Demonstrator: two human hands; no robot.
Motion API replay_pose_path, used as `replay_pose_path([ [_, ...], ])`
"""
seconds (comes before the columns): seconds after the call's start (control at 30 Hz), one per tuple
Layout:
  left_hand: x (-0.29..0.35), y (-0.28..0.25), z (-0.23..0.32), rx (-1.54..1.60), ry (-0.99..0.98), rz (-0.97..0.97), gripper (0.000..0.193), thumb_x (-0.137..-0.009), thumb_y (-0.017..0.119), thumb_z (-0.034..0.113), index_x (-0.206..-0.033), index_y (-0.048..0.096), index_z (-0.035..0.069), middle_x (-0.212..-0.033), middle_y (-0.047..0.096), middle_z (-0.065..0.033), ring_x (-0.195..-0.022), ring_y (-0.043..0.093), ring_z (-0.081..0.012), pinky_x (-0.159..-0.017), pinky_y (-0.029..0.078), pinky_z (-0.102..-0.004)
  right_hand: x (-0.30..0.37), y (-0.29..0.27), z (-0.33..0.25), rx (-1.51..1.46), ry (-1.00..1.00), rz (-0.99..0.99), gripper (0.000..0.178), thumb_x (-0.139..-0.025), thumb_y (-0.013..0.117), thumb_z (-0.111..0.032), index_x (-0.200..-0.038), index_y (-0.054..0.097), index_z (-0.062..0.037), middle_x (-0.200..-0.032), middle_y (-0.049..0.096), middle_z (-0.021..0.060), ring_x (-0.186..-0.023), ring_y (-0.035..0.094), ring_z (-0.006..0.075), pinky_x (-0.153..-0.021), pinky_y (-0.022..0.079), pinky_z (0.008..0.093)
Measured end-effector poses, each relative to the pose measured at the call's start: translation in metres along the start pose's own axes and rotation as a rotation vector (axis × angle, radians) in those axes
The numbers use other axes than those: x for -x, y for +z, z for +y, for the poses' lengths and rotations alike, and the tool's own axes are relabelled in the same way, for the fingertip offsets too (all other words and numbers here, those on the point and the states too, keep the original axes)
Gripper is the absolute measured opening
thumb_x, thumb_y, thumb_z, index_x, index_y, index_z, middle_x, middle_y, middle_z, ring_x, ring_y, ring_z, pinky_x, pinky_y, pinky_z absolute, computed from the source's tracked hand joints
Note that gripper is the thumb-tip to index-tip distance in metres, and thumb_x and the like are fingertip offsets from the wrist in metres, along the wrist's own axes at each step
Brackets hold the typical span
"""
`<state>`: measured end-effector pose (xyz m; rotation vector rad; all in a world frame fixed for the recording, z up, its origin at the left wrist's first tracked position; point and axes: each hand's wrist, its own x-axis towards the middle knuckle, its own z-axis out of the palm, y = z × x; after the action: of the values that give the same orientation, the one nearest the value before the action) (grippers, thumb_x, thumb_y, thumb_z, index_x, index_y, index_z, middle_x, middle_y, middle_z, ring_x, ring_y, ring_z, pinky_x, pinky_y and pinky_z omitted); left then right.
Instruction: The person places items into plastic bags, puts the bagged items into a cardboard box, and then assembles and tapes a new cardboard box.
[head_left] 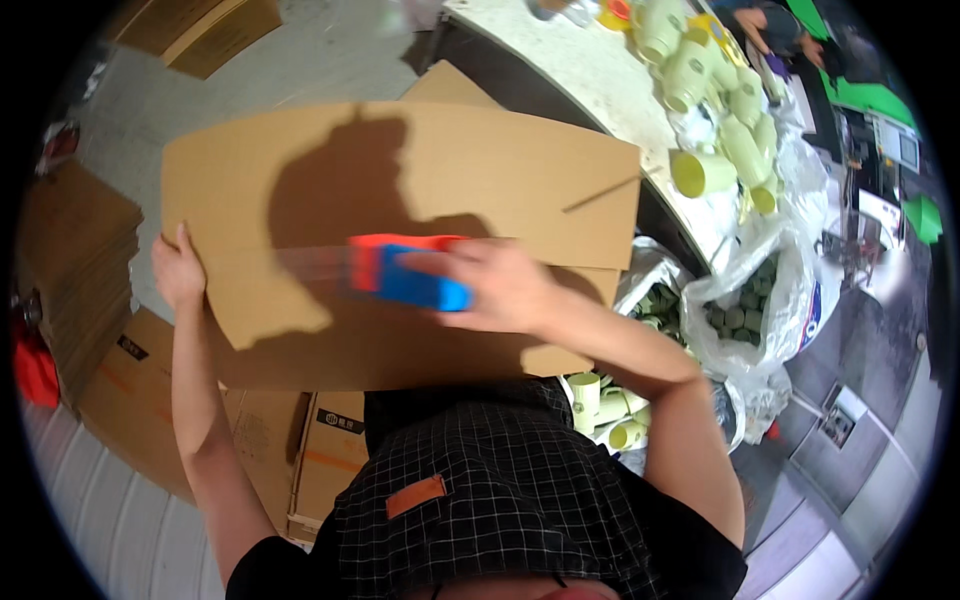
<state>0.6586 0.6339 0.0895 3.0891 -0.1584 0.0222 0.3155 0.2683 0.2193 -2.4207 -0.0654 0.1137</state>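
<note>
A large flat-topped cardboard box (520, 150) lies across the front of me, its flaps folded in and a seam running along the middle. My left hand (178, 270) grips its left edge, thumb pointing up and the other fingers partly hidden. Over the middle of the box, my right hand (505, 285) is closed around a blue and red tape dispenser (410, 278), somewhat blurred. A faint strip of clear tape (310, 264) stretches left from the dispenser along the seam. The shadow of a head and arm falls on the cardboard.
Stacked flat cardboard (75, 250) stands at the left, with more cartons (335, 440) below the box. On the right, a white table (560, 70) carries pale green cups (700, 80). Clear bags of dark green pieces (740, 315) sit beside it. Another person (770, 30) is at the far right.
</note>
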Motion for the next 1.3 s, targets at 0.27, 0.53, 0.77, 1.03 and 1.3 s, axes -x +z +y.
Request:
replay_pose_path([
  [0.27,-0.016,-0.004,0.022,-0.086,-0.056,-0.027,0.076,-0.099,0.034,0.064,-0.141,0.048,0.003,-0.14,0.054,-0.0203,-0.129,0.051,-0.0387,-0.105,0.042,-0.0499,0.27,-0.14,0.125,0.443,0.697,-0.465,0.069,-0.06,0.085,-0.018,-0.125,0.063,-0.018,-0.102,0.071,0.0125,-0.081,0.07,0.0338,-0.069,0.058,0.0424],
  [0.53,0.003,0.003,0.017,-0.111,-0.394,-0.072,0.081,-0.097,0.03,0.07,-0.138,0.05,0.003,-0.135,0.058,-0.0219,-0.125,0.055,-0.0415,-0.104,0.044,-0.0521,0.217,0.006,0.264,0.227,0.719,-0.095,0.064,-0.072,0.078,-0.032,-0.129,0.056,-0.0143,-0.094,0.071,0.0164,-0.084,0.07,0.0366,-0.075,0.057,0.0452],
  [0.77,0.014,0.001,-0.001,-0.077,-0.365,-0.035,0.082,-0.097,0.029,0.07,-0.136,0.051,0.001,-0.133,0.06,-0.0241,-0.122,0.056,-0.0434,-0.101,0.045,-0.0515,0.178,-0.044,0.436,0.47,0.923,0.263,0.066,-0.084,0.068,-0.014,-0.145,0.044,-0.0101,-0.128,0.061,0.0189,-0.119,0.058,0.0373,-0.102,0.043,0.0477],
  [1.03,0.088,-0.02,-0.006,0.006,-0.363,0.02,0.075,-0.099,0.034,0.064,-0.136,0.052,0.0,-0.131,0.06,-0.0239,-0.12,0.056,-0.0422,-0.099,0.045,-0.052,0.244,0.018,0.295,-0.373,1.022,0.838,0.061,-0.101,0.05,-0.047,-0.132,0.053,0.0057,-0.128,0.06,0.0279,-0.122,0.058,0.0384,-0.105,0.043,0.0423],
  [1.3,0.18,-0.057,-0.153,0.705,-0.456,0.109,0.066,-0.101,0.043,0.053,-0.135,0.052,-0.003,-0.13,0.061,-0.0206,-0.118,0.059,-0.0341,-0.099,0.047,-0.0445,0.17,0.03,0.072,-0.168,1.057,0.879,0.059,-0.086,0.072,-0.038,-0.122,0.055,0.0056,-0.116,0.062,0.0253,-0.11,0.058,0.0427,-0.096,0.047,0.0474],
])
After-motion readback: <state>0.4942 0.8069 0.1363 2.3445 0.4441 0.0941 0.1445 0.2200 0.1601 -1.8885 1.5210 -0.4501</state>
